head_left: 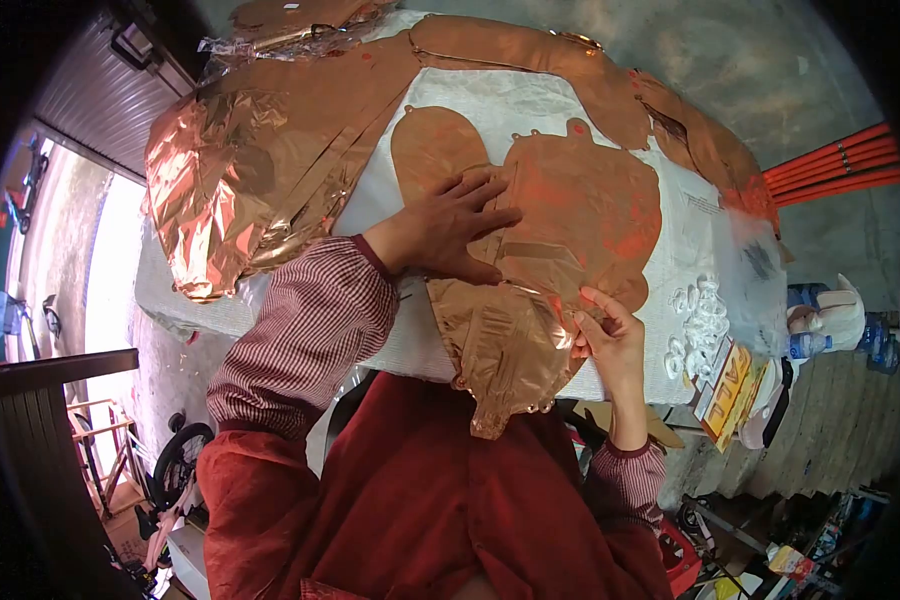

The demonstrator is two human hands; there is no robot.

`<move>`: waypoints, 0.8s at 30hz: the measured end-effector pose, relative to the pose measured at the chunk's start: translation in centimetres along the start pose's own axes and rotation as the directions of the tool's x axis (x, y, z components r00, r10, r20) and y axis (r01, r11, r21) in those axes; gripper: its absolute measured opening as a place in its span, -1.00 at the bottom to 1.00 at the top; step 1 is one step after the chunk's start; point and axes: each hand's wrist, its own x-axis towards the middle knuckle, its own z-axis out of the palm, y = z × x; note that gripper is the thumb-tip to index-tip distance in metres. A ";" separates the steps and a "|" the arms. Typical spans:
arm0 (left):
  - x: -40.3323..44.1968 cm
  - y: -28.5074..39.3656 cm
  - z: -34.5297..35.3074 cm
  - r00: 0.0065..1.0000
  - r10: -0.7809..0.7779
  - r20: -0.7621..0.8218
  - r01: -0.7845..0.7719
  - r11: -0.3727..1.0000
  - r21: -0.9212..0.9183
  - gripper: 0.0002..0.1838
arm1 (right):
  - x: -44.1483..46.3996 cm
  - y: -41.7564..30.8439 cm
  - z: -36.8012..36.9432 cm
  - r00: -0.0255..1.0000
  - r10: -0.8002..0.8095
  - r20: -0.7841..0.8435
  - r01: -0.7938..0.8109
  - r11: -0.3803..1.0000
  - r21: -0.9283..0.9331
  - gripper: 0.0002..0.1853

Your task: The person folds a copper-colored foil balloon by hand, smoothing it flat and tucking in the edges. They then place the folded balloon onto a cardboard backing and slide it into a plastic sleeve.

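Over a white-covered table point(530, 95), seen from the head camera, the person's left hand point(455, 228) lies palm down, fingers spread wide, on a flat copper-coloured foil piece point(605, 200). The right hand point(610, 330), just beside it, pinches the edge of that piece's folded-over part between thumb and fingertips. The foil lies beneath and between both hands, its near end hanging over the table edge toward the person's lap.

Out past the left hand sprawls a crumpled, shiny foil heap point(210, 190); more foil lengths point(510, 45) curve along the far edge, ahead of both hands. To the right hand's right sit clear rings point(700, 320), then a yellow-and-red printed card point(725, 395). Farther right are orange-red bars point(840, 165) and plastic bottles point(810, 345). Well off to the left hand's side stand a ribbed metal shutter point(100, 110) and a black wheel point(180, 460).
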 end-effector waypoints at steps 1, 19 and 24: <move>0.0 0.0 0.0 1.000 0.000 0.001 0.000 1.000 0.001 -0.11 | 0.1 0.2 0.0 1.000 -0.009 -0.005 0.009 1.000 0.014 -0.64; 0.1 0.1 -0.3 0.998 -0.023 0.051 0.024 1.000 -0.009 -0.12 | 1.7 -1.2 0.9 0.827 -0.521 0.211 0.449 0.387 -0.805 -0.37; 0.2 0.1 -1.0 0.993 0.001 -0.119 -0.015 0.993 -0.113 -0.18 | 2.0 0.0 1.0 0.867 -0.442 0.229 0.407 0.364 -0.838 -0.33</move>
